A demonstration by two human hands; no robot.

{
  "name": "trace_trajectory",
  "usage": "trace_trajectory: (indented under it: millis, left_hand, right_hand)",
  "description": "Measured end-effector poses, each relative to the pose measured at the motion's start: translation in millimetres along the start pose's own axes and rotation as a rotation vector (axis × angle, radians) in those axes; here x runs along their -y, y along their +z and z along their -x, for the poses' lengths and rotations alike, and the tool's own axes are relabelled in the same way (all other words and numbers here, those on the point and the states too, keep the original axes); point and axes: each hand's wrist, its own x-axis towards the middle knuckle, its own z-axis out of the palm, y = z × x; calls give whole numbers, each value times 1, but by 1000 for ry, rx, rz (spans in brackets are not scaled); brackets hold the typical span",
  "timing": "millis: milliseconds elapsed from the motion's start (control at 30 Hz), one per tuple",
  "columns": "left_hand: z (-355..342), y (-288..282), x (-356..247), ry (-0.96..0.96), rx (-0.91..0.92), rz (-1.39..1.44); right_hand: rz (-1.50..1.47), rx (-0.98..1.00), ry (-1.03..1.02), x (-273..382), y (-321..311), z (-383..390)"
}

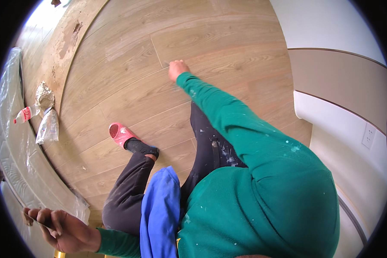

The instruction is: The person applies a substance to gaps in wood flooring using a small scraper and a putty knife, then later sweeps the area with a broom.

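My right hand (179,69) reaches far forward, low over the wood-look plank floor (129,64). Its fingers are closed, and a small thin greyish edge shows beside them, too little to name. At the lower left, my left hand (73,230) is raised palm up with curled fingers. Between those fingers and the thumb sits a thin flat piece (45,228), seen nearly edge-on. A blue cloth (161,210) hangs at my waist, over dark trousers. My foot in a pink slipper (120,134) rests on the planks.
On the left lies a plastic-wrapped mattress (26,155). Near it are a red-labelled bottle (26,114), a clear plastic bag (48,127) and a crumpled pale bundle (44,95). A stained board (71,38) runs behind them. A wall with a socket (369,134) stands at right.
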Motion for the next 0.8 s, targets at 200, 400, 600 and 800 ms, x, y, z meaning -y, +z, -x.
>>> trace_trajectory:
  millis: [200, 400, 600, 800]
  left_hand:
    - [21, -7, -21, 57, -94, -50]
    - [16, -21, -22, 32, -81, -29]
    - [12, -25, -26, -7, -3, -37]
    - [-8, -12, 0, -24, -73, -96]
  right_hand:
    - [-134, -96, 263, -160, -94, -14]
    - [84, -190, 512, -301, -126, -25]
    - [109, -127, 321, -128, -27, -25]
    - [-43, -60, 183, 51, 19, 14]
